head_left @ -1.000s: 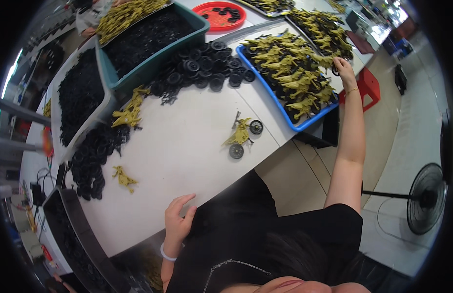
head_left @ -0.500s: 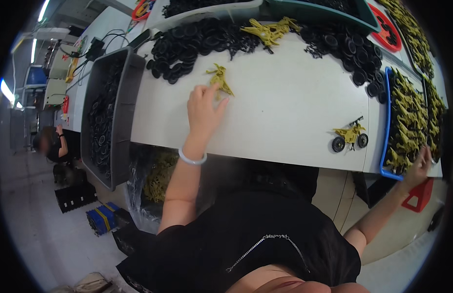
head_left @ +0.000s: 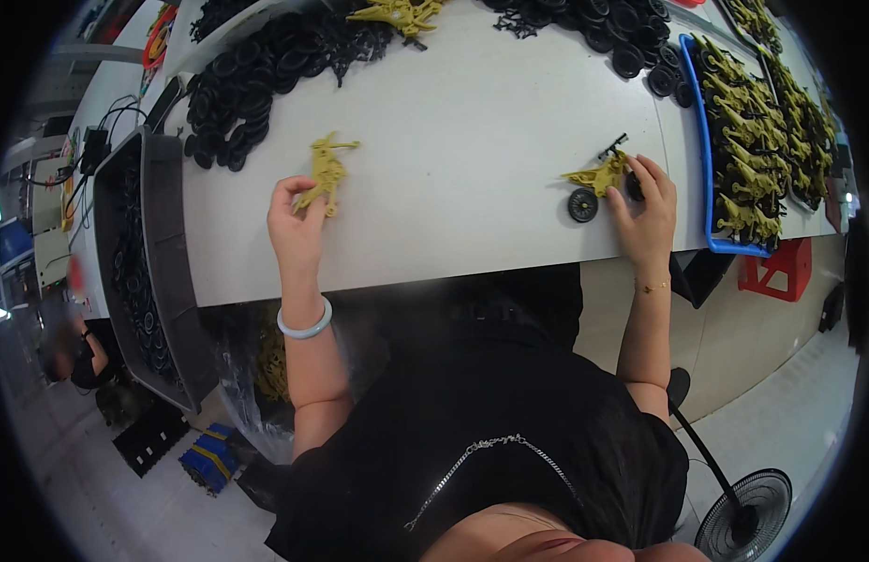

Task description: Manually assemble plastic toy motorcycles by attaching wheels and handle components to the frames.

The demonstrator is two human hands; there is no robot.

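Between the thumb and fingers of my left hand [head_left: 298, 225] is the lower end of a yellow toy motorbike body [head_left: 327, 173], without wheels, held over the white table [head_left: 434, 215]. My right hand [head_left: 648, 211] closes round the front of a toy motorbike [head_left: 598, 178] on the table's right side. That one has a yellow body, black handlebars and black wheels; my fingers partly cover its front wheel. A blue tray [head_left: 711, 187] full of yellow-and-black toy motorbikes lies just right of my right hand.
Black wheels [head_left: 237, 94] lie heaped at the far left, with more wheels [head_left: 626, 37] at the far right. Yellow bodies [head_left: 397, 14] rest between the heaps. A grey bin [head_left: 163, 253] of black parts flanks the table's left edge. A red stool [head_left: 776, 272] and a fan [head_left: 743, 515] stand at right.
My right hand has come from the blue tray to the assembled motorbike and taken hold of its front. My left hand has gripped the yellow body. The whole view has shifted.
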